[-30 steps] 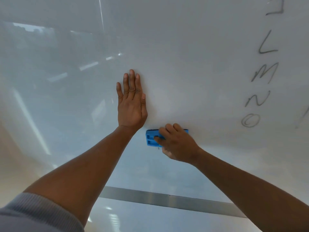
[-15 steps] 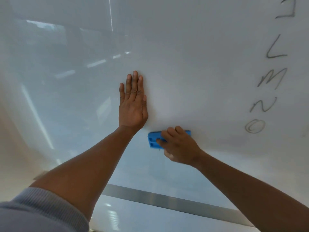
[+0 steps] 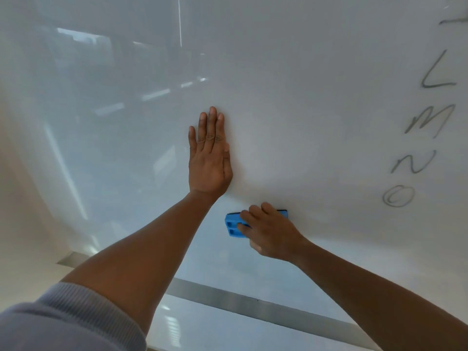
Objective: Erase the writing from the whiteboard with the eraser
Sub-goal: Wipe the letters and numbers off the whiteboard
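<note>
Pale cream wall (image 3: 22,188) lies at my left; reflected ceiling lights (image 3: 155,95) streak the glossy surface before me.

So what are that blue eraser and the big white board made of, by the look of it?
The blue block eraser under the right hand looks like moulded plastic or dense foam: matte, with square hollows in its back. The white board looks glossy, coated metal or glass perhaps: it mirrors ceiling lights. Its grey bottom strip looks like brushed metal.
</note>
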Demonstrator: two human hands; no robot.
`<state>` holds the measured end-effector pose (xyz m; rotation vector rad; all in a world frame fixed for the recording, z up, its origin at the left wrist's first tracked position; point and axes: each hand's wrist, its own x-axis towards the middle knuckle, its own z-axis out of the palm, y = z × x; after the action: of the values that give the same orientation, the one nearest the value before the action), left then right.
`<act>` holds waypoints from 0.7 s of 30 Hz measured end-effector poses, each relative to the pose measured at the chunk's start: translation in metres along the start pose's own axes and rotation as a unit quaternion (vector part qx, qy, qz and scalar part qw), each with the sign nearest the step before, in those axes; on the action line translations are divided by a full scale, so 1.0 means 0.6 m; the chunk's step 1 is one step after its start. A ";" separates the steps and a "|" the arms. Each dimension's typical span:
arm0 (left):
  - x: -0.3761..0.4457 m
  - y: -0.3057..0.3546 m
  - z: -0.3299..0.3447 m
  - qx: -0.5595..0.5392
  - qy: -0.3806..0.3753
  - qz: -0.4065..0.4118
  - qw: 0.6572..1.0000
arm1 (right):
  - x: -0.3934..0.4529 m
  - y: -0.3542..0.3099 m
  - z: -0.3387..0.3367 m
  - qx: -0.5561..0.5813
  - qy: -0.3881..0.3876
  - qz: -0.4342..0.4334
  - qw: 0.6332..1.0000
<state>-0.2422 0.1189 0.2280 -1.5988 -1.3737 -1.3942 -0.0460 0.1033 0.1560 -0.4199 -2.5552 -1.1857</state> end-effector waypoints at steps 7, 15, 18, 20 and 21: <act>-0.002 -0.003 -0.003 0.002 -0.014 0.011 1.000 | 0.004 0.058 -0.022 -0.045 0.053 -0.018 0.997; -0.004 0.005 -0.002 -0.009 -0.005 -0.005 1.000 | 0.017 0.051 -0.029 -0.011 0.123 0.115 0.986; -0.006 0.004 -0.005 -0.012 -0.014 -0.005 1.000 | -0.014 -0.012 0.012 -0.001 -0.003 -0.009 1.000; -0.006 0.001 -0.010 -0.012 -0.024 0.004 1.000 | -0.027 -0.030 0.023 0.000 -0.062 -0.046 0.997; -0.006 -0.002 -0.013 -0.011 -0.028 0.010 1.000 | -0.028 -0.027 0.023 -0.009 -0.073 -0.061 0.995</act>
<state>-0.2455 0.1110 0.2262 -1.6726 -1.3758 -1.3674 -0.0386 0.1016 0.1298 -0.3732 -2.7307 -1.2649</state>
